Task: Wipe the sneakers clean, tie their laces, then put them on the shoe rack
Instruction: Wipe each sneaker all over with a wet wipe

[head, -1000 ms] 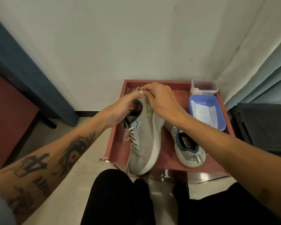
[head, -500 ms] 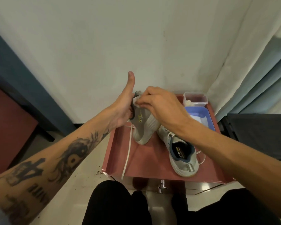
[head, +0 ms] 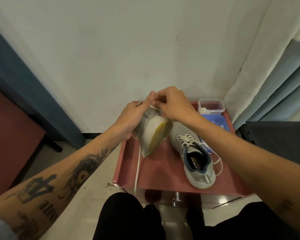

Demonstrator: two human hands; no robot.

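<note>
Over on the left, the left hand (head: 131, 118) wraps its fingers round the upper of the pale grey mesh sneaker (head: 154, 134), tipping it up off the pink metal tray-top table (head: 163, 172) so its white and yellow sole faces us, one white lace (head: 137, 168) trailing down past the near edge. The right hand (head: 174, 104) sits just above that shoe's raised end, fingertips pinching a small white scrap (head: 153, 106) against it. Further right, the matching grey sneaker (head: 192, 153) lies flat on the tray, laces loose, beside a blue plastic tub (head: 218, 121) and a clear plastic box (head: 211, 104).
</note>
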